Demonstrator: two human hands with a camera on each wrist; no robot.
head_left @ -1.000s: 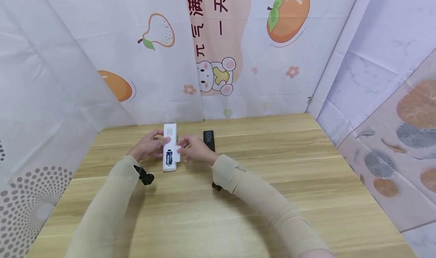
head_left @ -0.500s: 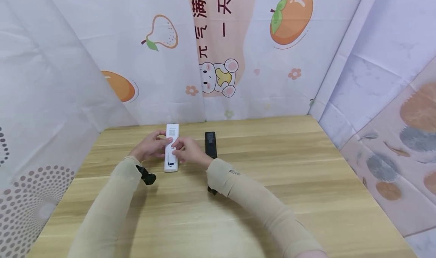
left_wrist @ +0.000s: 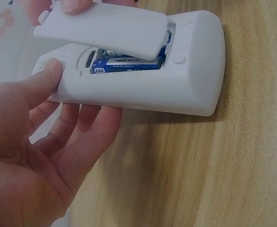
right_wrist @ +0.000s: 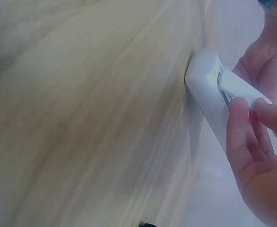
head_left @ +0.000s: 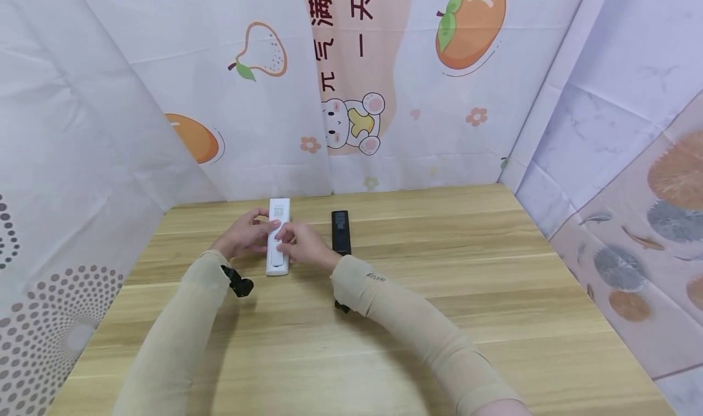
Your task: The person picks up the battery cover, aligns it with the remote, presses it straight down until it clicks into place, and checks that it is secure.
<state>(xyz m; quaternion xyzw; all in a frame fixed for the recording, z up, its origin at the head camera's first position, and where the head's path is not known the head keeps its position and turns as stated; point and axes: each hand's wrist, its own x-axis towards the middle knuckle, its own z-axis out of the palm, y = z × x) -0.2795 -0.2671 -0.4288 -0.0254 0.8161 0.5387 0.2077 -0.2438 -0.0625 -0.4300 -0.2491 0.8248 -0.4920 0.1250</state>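
Note:
A white remote control lies back side up near the table's far edge. My left hand grips it along its left side, thumb on top and fingers against the side. In the left wrist view, blue and silver AAA batteries sit in its compartment. Over them, tilted, is the white battery cover, its near end at the compartment's edge and its other end raised. My right hand pinches the cover between thumb and fingers, as the right wrist view shows with the cover partly hidden.
A black remote control lies on the wooden table just right of my right hand, its lower end hidden by the wrist. A printed curtain hangs behind the table's far edge.
My right hand has brought the battery cover from the remote's right side leftward over the compartment, covering the batteries in the head view. My left hand keeps its grip.

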